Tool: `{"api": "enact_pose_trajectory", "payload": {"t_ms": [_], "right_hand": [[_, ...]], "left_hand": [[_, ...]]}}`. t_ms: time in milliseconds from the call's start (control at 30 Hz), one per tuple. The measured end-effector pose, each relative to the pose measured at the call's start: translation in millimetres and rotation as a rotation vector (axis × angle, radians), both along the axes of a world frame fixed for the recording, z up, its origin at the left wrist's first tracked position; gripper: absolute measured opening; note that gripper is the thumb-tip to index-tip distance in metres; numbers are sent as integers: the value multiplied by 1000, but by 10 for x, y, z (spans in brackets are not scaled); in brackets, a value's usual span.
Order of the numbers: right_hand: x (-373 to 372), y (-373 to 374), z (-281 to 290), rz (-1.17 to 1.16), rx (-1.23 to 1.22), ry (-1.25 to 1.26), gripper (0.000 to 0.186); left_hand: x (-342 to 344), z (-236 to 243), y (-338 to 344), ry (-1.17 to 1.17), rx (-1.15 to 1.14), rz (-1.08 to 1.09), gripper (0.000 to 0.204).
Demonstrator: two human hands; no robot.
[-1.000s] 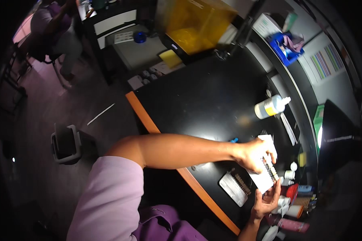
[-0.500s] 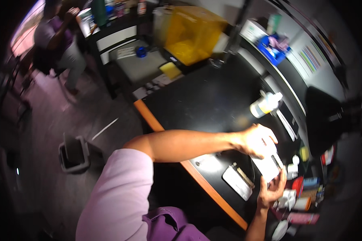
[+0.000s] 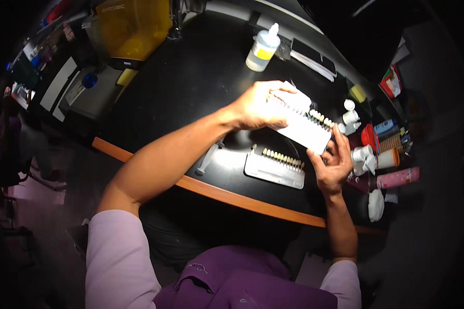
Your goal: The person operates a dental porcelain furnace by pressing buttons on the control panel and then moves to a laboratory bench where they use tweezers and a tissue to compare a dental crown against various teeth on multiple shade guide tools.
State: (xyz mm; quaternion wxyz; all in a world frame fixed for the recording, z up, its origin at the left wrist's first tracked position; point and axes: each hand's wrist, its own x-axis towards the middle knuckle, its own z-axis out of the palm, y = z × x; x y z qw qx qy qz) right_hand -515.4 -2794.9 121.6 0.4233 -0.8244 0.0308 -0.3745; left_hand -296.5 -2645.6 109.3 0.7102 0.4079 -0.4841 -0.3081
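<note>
Gripping a white card of tooth samples (image 3: 305, 127) above the black worktop (image 3: 201, 87), the left hand (image 3: 258, 107) closes its fingers over the card's upper end. The right hand (image 3: 331, 165) supports the lower corner, thumb and fingers pinching the card's edge. A row of small tooth-shaped tabs runs along the card's far side. Just below it, a second sample card (image 3: 275, 167) lies flat on the worktop near the orange front edge. A white squeeze bottle (image 3: 262, 49) stands further back, and small jars (image 3: 381, 157) crowd the right side.
</note>
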Motion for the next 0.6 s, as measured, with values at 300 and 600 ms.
{"api": "enact_pose_trajectory", "payload": {"t_ms": [300,600], "right_hand": [[-116,109,-64,104,101,5,76],[-144,-59,-46,126,126,33,78]], "left_hand": [[-68,124,192,-125,14,14,64],[-162,210,139,-98,137,57,56]]}}
